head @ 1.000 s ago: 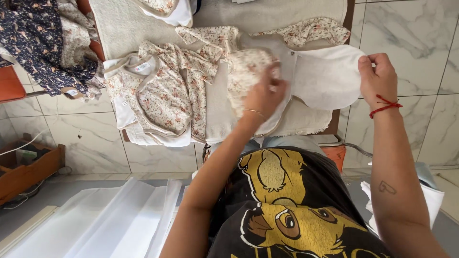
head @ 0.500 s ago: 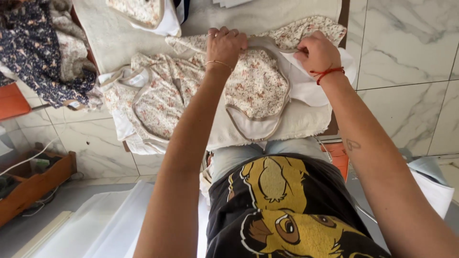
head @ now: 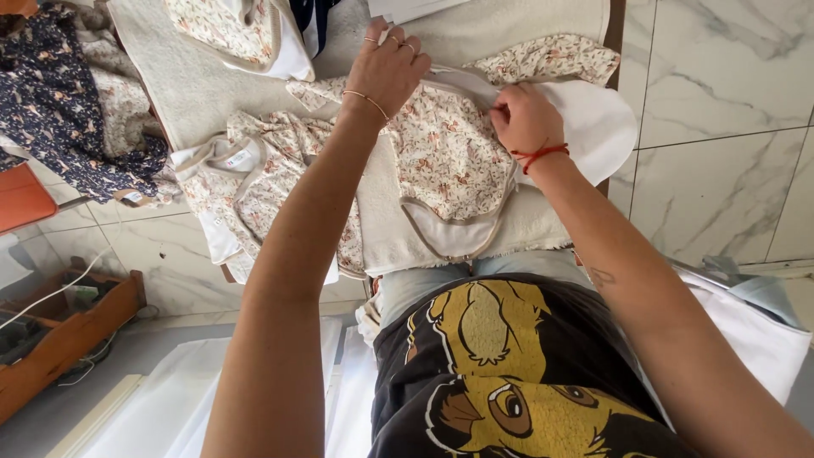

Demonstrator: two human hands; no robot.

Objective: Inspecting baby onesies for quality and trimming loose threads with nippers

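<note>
A small floral baby garment with a white lining lies spread on a beige padded table. My left hand presses down on its far edge, fingers curled around the trim. At the garment's right edge, my right hand, with a red string on the wrist, pinches the fabric where a white flap sticks out. A second floral garment lies just left of my left forearm.
More floral pieces sit at the table's far side. A dark patterned pile of clothes lies at the left. White sheets and a wooden tray are on the floor at lower left; marble tiles at right.
The white lining that was open a second ago is now folded under the floral side. Both hands have moved onto the garment's upper edges, and the view has shifted closer.
</note>
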